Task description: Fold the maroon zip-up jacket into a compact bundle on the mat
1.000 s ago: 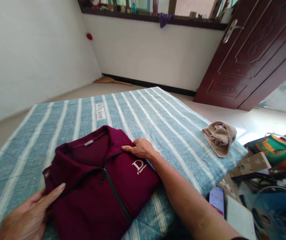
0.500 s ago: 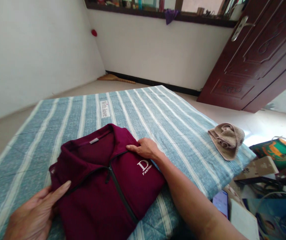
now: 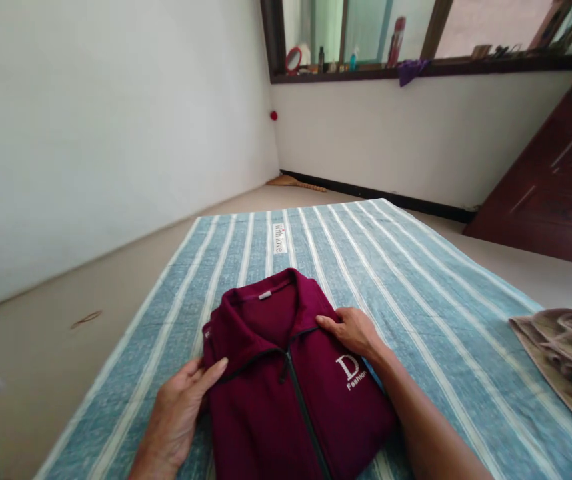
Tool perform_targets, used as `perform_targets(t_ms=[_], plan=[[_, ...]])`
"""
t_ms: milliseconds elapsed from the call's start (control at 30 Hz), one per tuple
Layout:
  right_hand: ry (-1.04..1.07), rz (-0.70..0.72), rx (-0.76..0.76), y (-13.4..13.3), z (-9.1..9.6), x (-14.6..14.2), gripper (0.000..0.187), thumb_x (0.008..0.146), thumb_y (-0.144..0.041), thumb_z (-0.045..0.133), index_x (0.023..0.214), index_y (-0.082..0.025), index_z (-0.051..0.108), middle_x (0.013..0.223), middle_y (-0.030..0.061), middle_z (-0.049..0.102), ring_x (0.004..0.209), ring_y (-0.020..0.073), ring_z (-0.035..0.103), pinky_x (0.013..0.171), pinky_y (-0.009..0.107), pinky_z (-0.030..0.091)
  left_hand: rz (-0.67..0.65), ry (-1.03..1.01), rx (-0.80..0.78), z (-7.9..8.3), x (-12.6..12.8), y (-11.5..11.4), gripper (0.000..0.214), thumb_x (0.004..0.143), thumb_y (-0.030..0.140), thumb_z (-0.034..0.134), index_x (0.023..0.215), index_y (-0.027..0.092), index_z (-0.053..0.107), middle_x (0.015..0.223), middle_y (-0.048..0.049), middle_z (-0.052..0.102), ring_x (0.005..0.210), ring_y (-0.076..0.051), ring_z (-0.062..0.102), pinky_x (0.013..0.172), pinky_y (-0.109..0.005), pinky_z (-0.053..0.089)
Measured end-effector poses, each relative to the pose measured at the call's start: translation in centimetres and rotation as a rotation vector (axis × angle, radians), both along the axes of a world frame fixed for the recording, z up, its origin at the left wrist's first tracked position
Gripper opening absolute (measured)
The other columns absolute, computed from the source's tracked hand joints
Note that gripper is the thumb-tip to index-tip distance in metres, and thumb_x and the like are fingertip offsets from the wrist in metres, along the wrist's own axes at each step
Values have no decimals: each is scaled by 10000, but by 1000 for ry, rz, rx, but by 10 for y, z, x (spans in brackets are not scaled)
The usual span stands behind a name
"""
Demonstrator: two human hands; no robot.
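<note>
A folded maroon zip-up jacket (image 3: 261, 407) lies face up on the striped bedspread, its collar pointing away from me. Its dark zipper runs down the front, and white "D Fashion" lettering shows on the right-hand side. My left hand (image 3: 179, 407) grips the jacket's left edge near the shoulder, thumb on top and fingers tucked underneath. At the opposite shoulder, beside the collar, my right hand (image 3: 353, 330) holds the edge the same way. The lower end of the jacket runs out of view.
Blue-and-white striped cloth (image 3: 416, 333) covers the surface under the jacket. A rolled brown towel (image 3: 566, 360) lies at the right. Behind are a broom (image 3: 296, 182) on the floor, a windowsill (image 3: 346, 75) with several small items, and a dark red door (image 3: 551, 173).
My view has turned left and up, so the scene sits further right and lower in the picture. Both hands keep their places on the jacket's shoulders.
</note>
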State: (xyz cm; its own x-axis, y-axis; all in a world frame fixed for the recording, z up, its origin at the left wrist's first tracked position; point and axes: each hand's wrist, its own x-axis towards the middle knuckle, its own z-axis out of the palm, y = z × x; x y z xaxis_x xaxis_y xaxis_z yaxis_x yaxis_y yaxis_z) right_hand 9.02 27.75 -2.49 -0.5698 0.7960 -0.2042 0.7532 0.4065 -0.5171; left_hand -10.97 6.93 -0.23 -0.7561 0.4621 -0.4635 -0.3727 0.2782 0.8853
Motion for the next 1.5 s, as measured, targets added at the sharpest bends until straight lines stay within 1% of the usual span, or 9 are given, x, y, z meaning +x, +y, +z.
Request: perform_targets(t_ms=[133,467,633,900,1133,1233,1367,1433,1500], plan=[[3,-6,4,-2,-2,0,575,857,-673,413,696,-171,641,686,72,656,620,172,567,523,269,266,-46,-21,52,-4,-1,-4,419,660,213,775,1050,157,634,911,-70,760,871,-216,711,805,-278,551],[40,-4,-29,-3,-7,2,544,851,-665,428,649,-187,593,649,56,634,597,167,563,522,263,277,-139,-109,152,1,-3,-14,498,667,333,783,1121,177,648,1027,-78,742,980,-267,682,814,-334,562],[40,-7,4,-4,-13,1,541,848,-667,415,616,-201,560,635,48,623,599,176,559,531,269,283,-181,-174,198,3,-5,-18,518,670,324,784,1145,169,645,1055,-96,732,972,-289,684,822,-370,561],[65,-10,-7,-6,-13,1,529,849,-665,392,596,-211,490,633,50,611,619,190,567,540,274,281,-141,-106,210,3,-1,-16,555,636,293,812,1132,138,617,1067,-113,726,1025,-285,663,914,-377,517],[72,27,-65,-6,-15,1,506,865,-631,394,593,-215,493,630,54,625,610,198,577,532,285,290,-161,-53,157,-2,-6,-22,571,638,385,798,1122,160,595,1080,-115,721,1021,-289,664,850,-346,542],[24,-27,-5,-4,-3,8,463,838,-632,450,736,-211,612,684,71,660,670,237,618,558,298,325,-109,54,16,-10,-14,-26,654,568,467,814,1098,157,589,976,-127,745,953,-313,687,776,-356,565],[102,-81,132,-6,40,8,466,831,-608,478,1010,-207,637,733,55,672,682,241,621,584,301,343,-29,273,-96,-7,-23,-27,626,546,527,769,1020,150,611,952,-142,743,916,-320,695,818,-398,556],[192,20,97,-11,68,-5,382,855,-556,469,944,-225,640,675,18,642,614,195,580,555,278,325,-16,388,-152,5,-27,-21,583,539,530,740,960,142,627,984,-167,731,947,-331,683,871,-435,531],[241,154,72,-20,94,-29,294,861,-476,493,784,-226,628,603,-3,598,560,159,527,524,259,293,-33,506,-196,18,-32,-10,536,548,512,717,925,140,637,1011,-181,721,989,-336,665,931,-464,491]])
